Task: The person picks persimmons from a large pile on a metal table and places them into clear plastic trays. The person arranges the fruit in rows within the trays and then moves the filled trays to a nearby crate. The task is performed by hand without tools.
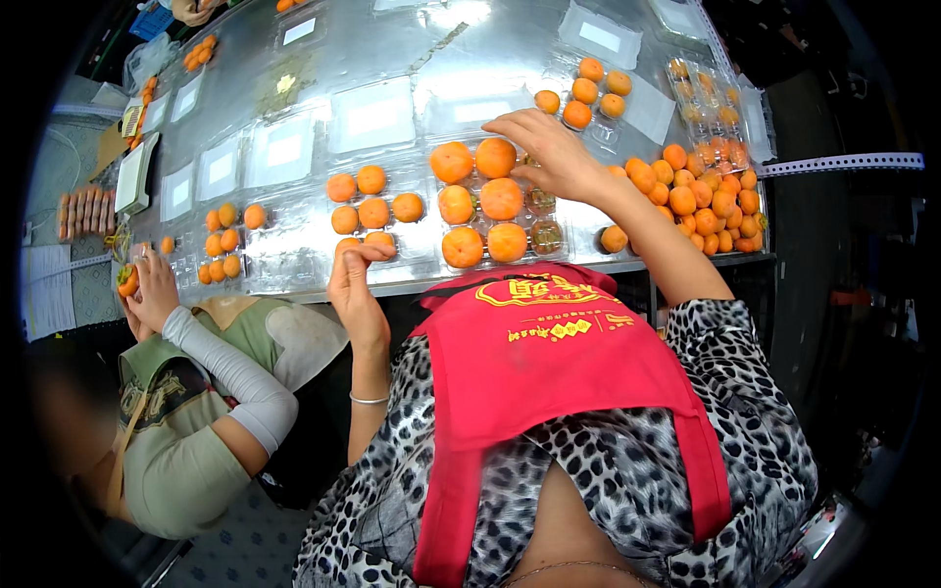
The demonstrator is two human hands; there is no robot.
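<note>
In front of me is a clear plastic clamshell tray [481,257] with two columns of large orange persimmons [502,198]. Its right column shows darker greenish-brown round shapes [545,235]; I cannot tell whether these are fruit or bare cups. My right hand [555,158] reaches over this column, palm down, fingers apart, with no fruit visible in it. My left hand [360,283] is at the table's front edge, thumb and fingers close together. Just behind its fingertips sits a persimmon [378,238] of the left tray [412,246]; contact or anything pinched is unclear.
A heap of loose persimmons [706,198] lies at the right, with a single persimmon [614,239] beside it. More part-filled trays [584,92] stand behind and left. A co-worker's hand [153,290] at the far left holds a persimmon [127,280] near a white scale [137,174].
</note>
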